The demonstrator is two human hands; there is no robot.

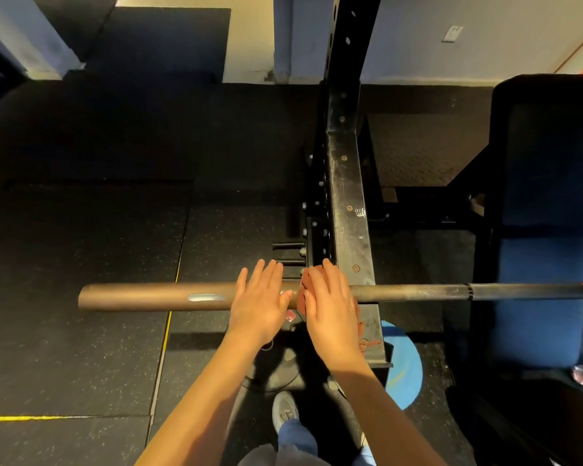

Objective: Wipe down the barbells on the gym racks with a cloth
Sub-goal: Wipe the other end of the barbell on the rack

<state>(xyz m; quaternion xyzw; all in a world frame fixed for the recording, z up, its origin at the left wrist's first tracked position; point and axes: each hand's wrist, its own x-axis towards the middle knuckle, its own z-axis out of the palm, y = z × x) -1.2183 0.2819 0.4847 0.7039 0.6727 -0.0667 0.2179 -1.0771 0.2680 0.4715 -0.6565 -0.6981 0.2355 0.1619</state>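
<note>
The right hand (330, 307) lies flat over a reddish-brown cloth (304, 289), its grip wide open: the fingers run straight across the bar and press the cloth down instead of curling round it. A frayed end of the cloth hangs below the wrist. The left hand (261, 304) sits just beside it, its grip open too, with the palm and straight fingers resting on the thick brown sleeve (148, 297) and holding nothing. The barbell (418, 292) lies level across the near face of the black rack upright (345, 183). Its sleeve juts out past the rack's left side, and its knurled shaft runs right towards the blue bench pad (546, 230). The cloth covers the spot where sleeve meets shaft, right against the upright. Below lie dark rubber floor (81, 247), a blue weight plate (404, 364) and the person's shoe (285, 410).

The step in hand looks like wiping this barbell at the collar. Next, the cloth probably needs wrapping round the bar and drawing along it, with the left hand steadying the sleeve so it does not spin
</note>
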